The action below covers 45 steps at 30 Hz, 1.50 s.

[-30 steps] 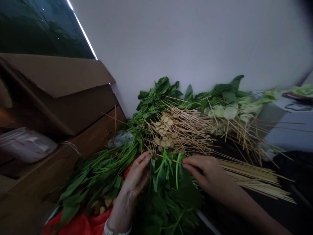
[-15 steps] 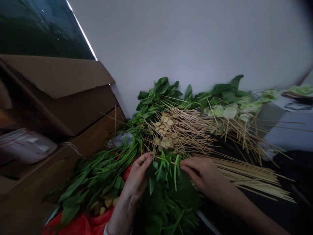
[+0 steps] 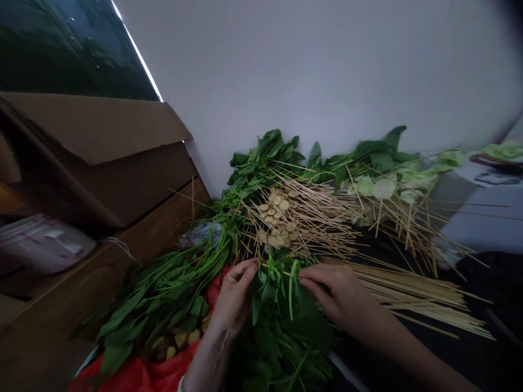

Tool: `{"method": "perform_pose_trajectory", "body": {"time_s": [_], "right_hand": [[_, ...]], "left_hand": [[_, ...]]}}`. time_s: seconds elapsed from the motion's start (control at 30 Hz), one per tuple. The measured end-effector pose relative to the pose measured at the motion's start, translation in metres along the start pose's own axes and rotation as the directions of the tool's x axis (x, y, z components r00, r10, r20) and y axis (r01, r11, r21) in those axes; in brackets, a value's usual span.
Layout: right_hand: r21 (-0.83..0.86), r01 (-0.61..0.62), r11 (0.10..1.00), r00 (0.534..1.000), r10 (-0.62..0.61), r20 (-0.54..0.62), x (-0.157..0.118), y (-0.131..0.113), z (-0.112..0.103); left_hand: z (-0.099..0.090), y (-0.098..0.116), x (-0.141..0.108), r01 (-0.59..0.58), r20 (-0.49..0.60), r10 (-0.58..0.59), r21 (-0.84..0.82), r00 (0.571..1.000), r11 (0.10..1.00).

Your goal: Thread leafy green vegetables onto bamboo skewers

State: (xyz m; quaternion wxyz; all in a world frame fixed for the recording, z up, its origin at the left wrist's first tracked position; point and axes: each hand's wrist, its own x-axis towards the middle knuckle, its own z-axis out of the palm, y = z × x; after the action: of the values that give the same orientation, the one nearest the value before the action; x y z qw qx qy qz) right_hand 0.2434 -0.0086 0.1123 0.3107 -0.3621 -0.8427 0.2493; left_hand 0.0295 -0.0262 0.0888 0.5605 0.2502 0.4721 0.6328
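Between my two hands stretches a thin wooden skewer (image 3: 283, 270), with green stems and leaves threaded on it and hanging down. My left hand (image 3: 236, 291) pinches near the skewer's left end, by a leafy piece. With thumb and fingers closed, my right hand (image 3: 333, 286) grips the skewer's right part, beside a pale green stem (image 3: 292, 291). Below them lies a heap of dark leafy greens (image 3: 281, 343). Just beyond my hands are skewers tipped with round, pale slices (image 3: 278, 212). Loose bare skewers (image 3: 425, 299) lie to the right of my right hand.
Long-stemmed greens (image 3: 163, 294) lie at the left over a red plastic bag (image 3: 151, 375) holding yellowish chunks. An open cardboard box (image 3: 122, 179) and a clear tub (image 3: 44, 242) stand farther left. Skewered cabbage-like leaves (image 3: 384, 188) sit at the back right, near the white wall (image 3: 318, 71).
Both hands have barely moved, with the left a little lower. The hanging stem by my right hand has shifted slightly left.
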Motion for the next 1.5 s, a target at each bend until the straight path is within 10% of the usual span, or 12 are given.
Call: {"method": "perform_pose_trajectory", "body": {"time_s": [1.5], "right_hand": [[-0.018, 0.009, 1.000, 1.000, -0.009, -0.012, -0.0004, 0.0009, 0.0030]], "left_hand": [[0.0018, -0.0049, -0.0024, -0.118, -0.153, 0.127, 0.069, 0.980, 0.991]]}}
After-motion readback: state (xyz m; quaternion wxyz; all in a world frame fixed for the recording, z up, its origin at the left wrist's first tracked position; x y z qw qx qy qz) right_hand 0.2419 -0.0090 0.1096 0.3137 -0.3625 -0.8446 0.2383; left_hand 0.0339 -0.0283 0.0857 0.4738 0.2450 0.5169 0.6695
